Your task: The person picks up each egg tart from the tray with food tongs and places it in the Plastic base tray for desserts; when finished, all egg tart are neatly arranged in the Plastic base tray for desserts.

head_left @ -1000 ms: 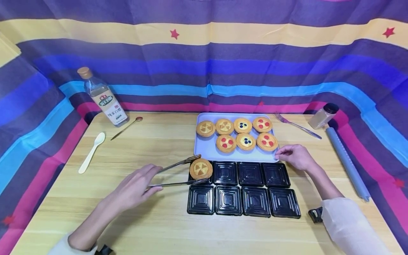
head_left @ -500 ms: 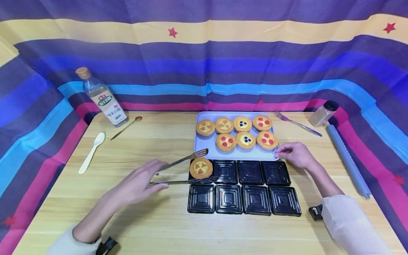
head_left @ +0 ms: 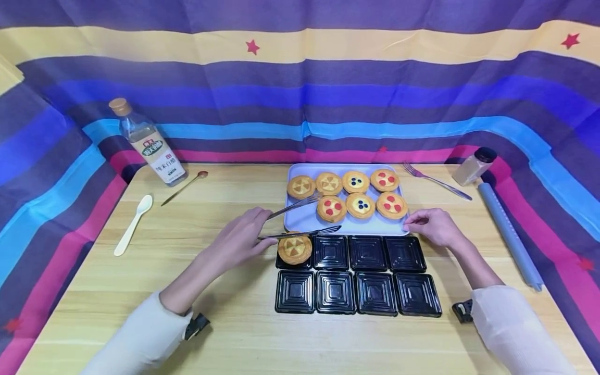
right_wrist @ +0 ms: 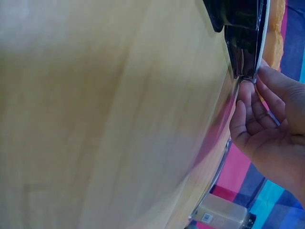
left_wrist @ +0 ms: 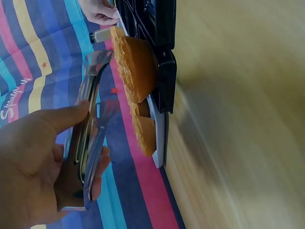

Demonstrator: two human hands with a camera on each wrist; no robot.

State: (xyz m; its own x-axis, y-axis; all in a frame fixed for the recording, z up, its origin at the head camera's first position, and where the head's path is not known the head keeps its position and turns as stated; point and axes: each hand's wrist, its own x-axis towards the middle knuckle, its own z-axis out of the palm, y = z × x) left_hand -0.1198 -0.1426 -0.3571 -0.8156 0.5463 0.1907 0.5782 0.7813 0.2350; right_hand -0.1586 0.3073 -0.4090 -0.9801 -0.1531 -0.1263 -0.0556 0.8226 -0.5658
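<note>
My left hand (head_left: 241, 237) grips metal tongs (head_left: 300, 233), whose arms are spread with nothing between them. Their tips reach over the near left part of a pale lilac tray (head_left: 300, 221). Just below the lower arm, a tart with brown wedges (head_left: 294, 250) sits in the far left black square holder (head_left: 281, 263). Several tarts stand on the tray, topped with brown wedges, blue dots or red pieces, such as the red-topped tart (head_left: 331, 209). At the tray's near right corner, my right hand (head_left: 433, 227) pinches the rim. In the left wrist view the tongs (left_wrist: 86, 143) lie between thumb and fingers.
Black holders (head_left: 375, 294) stand in two rows before the tray. To the left are a bottle (head_left: 159, 156), a small long-handled spoon (head_left: 185, 188) and a cream spoon (head_left: 134, 225). A fork (head_left: 438, 181), a shaker jar (head_left: 474, 166) and a grey-blue roll (head_left: 511, 237) lie right.
The tongs have spread and come away from the tart, which stays in its holder. My left hand has moved up and right toward the tray. The right hand keeps its place.
</note>
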